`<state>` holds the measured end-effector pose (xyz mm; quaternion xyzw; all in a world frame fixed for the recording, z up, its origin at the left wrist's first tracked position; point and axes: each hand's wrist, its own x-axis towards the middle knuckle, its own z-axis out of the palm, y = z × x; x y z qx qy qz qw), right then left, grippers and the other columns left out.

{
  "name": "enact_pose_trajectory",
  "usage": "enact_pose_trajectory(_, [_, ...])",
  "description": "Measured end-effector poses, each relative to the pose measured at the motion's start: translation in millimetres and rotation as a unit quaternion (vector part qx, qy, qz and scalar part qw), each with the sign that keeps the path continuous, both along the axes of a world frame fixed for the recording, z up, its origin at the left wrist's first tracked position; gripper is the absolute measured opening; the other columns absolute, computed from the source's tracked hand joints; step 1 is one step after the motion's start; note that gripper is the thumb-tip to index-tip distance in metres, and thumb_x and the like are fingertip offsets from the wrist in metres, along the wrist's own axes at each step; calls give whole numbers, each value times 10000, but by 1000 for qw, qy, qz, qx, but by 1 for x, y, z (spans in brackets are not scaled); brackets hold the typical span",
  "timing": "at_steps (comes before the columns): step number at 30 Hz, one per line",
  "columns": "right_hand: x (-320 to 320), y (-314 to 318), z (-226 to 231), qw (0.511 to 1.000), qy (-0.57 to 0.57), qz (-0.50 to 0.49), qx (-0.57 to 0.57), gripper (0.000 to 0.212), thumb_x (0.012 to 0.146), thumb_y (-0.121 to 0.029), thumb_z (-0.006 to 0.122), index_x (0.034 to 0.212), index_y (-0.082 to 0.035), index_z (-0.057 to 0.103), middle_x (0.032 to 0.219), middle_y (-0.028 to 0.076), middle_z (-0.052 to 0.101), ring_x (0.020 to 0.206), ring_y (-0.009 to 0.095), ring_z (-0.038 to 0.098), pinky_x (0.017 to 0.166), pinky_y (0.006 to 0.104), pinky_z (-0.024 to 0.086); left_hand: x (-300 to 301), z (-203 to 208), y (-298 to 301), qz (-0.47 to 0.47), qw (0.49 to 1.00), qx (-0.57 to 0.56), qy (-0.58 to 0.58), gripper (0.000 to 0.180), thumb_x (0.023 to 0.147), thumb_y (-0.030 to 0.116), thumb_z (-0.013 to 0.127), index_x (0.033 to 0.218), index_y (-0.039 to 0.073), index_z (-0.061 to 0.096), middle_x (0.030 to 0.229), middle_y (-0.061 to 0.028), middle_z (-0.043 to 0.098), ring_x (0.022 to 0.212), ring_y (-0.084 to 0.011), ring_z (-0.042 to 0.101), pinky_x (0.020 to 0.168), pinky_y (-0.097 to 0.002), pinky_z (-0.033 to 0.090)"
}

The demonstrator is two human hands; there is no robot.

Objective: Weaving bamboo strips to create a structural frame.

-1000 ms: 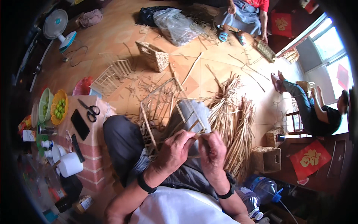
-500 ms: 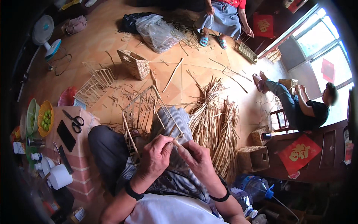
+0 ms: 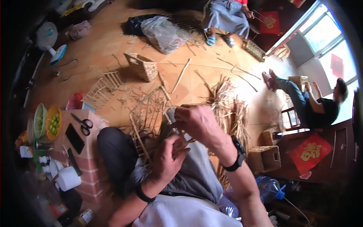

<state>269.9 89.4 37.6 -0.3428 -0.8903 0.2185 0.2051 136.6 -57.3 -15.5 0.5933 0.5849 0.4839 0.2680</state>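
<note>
A basket frame of thin wooden sticks (image 3: 146, 101) leans across my lap, its near corner between my hands. At that corner my left hand (image 3: 166, 159) is closed, thumb and fingers around the frame's stick. My right hand (image 3: 200, 123) is raised just above and beyond it, fingers curled down. Whatever the right fingers pinch is hidden behind the hand, and motion blurs it a little. Long bundles of dried plant strands (image 3: 238, 121) lie on the floor right of my knee, partly covered by my right arm.
To my left, a cloth-covered table (image 3: 90, 166) bears scissors (image 3: 84, 124), a phone (image 3: 75, 138) and a bowl of green fruit (image 3: 54, 123). A woven basket (image 3: 141, 67) and stick frames (image 3: 104, 87) stand ahead. Two people sit farther off. Water bottles (image 3: 268, 188) are at right.
My right hand has left the near corner, rising and swinging forward over the frame, its back now turned up. My left hand remains at the corner. The whole view has shifted slightly.
</note>
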Motion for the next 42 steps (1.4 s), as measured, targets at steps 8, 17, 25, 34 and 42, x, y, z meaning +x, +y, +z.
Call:
enact_pose_trajectory(8, [3, 1, 21, 853, 249, -38, -458, 355, 1081, -288, 730, 1230, 33, 712, 936, 60, 773, 846, 129, 716, 696, 295, 525, -8, -2, 10, 13, 992, 67, 110, 319, 865, 42, 868, 1151, 107, 743, 1126, -60, 724, 1009, -283, 708, 838, -422, 544])
enact_pose_trajectory(17, [48, -66, -51, 791, 468, -144, -367, 272, 1120, -219, 672, 1300, -16, 666, 1113, 102, 778, 1036, 155, 723, 881, 287, 546, -9, -5, 21, -15, 982, 139, 125, 258, 941, 29, 815, 1174, 47, 706, 1190, -95, 714, 1075, -309, 712, 915, -423, 565])
enact_pose_trajectory(25, [24, -115, -66, 903, 337, -158, -213, 418, 900, -15, 887, 1252, -37, 663, 1153, 57, 670, 990, 156, 690, 797, 288, 557, -14, -6, 16, -29, 999, 18, 13, 225, 1054, 86, 722, 1254, 13, 649, 1085, -118, 757, 953, -271, 761, 883, -380, 601])
enact_pose_trajectory(34, [-4, -114, -62, 921, 312, -159, -168, 385, 898, -51, 903, 1187, -24, 649, 993, 70, 616, 797, 155, 613, 707, 301, 521, -26, 9, 11, -16, 989, -78, -128, 185, 1098, 72, 666, 1260, -9, 626, 1026, -85, 734, 908, -137, 727, 836, -287, 587])
enact_pose_trajectory(42, [-4, -115, -66, 875, 338, -156, -309, 219, 1003, -75, 821, 1019, -12, 612, 933, -8, 580, 802, 72, 547, 693, 244, 440, -39, 5, 18, -44, 965, -108, -235, 127, 1104, 124, 686, 1131, 2, 665, 914, -47, 734, 815, -109, 717, 732, -272, 571])
